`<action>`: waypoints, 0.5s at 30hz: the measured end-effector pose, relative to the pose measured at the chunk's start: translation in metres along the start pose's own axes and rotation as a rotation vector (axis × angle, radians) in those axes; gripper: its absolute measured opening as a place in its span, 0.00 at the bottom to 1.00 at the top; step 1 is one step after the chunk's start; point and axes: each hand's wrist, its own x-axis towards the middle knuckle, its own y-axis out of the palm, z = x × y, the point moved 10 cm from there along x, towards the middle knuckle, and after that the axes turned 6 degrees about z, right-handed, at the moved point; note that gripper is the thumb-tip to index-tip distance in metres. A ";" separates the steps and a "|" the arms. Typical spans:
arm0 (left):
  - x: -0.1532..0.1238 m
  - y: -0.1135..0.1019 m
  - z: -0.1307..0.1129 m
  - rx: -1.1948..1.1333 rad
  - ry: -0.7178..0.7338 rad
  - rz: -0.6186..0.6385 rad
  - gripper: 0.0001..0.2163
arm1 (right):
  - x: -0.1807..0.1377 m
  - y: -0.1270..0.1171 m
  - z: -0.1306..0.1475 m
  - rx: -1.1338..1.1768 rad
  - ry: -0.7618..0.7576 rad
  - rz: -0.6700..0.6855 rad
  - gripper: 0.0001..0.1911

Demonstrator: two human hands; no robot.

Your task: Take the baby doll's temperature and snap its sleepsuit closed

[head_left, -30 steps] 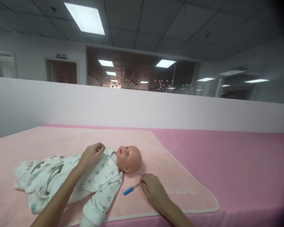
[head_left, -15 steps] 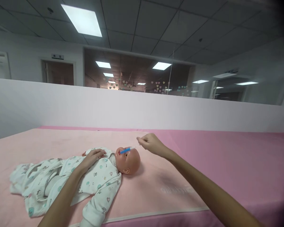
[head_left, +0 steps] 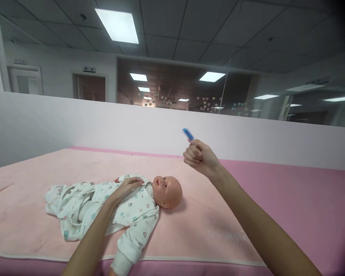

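A baby doll [head_left: 136, 207] in a white patterned outfit lies on its back, its bare head [head_left: 169, 193] to the right. My left hand [head_left: 130, 184] rests flat on the doll's upper chest, fingers stretched out. Raised above and to the right of the head, my right hand [head_left: 199, 155] is closed in a fist around a slim blue tool [head_left: 188, 134]. Its blue end sticks up out of the fist; the rest is hidden in the fingers. I cannot make out its exact kind.
Under the doll spreads a light pink mat [head_left: 198, 230] with a pale edging, on a darker pink surface [head_left: 278, 199]. A low white partition [head_left: 126, 122] runs along the back, with a glass window [head_left: 175, 84] above it.
My right hand has lifted up and away from the doll's face, taking the blue tool from the mouth. My left hand stays on the chest. The view has shifted slightly left.
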 end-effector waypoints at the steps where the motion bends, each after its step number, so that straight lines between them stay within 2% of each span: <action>1: -0.001 0.000 -0.001 0.003 0.002 -0.006 0.15 | -0.002 -0.002 0.002 0.003 0.001 -0.008 0.27; 5: -0.001 0.000 -0.001 -0.011 0.000 0.002 0.15 | -0.015 -0.003 -0.015 -0.275 0.187 0.013 0.25; 6: -0.001 0.001 -0.001 -0.010 -0.002 0.007 0.15 | -0.017 -0.004 -0.018 -0.286 0.222 0.008 0.25; 11: 0.001 -0.002 0.001 0.011 0.007 -0.012 0.16 | -0.016 -0.012 -0.020 0.027 0.201 -0.081 0.27; 15: 0.000 -0.002 0.002 -0.018 0.002 -0.013 0.16 | -0.018 -0.029 -0.039 -0.071 0.278 -0.190 0.25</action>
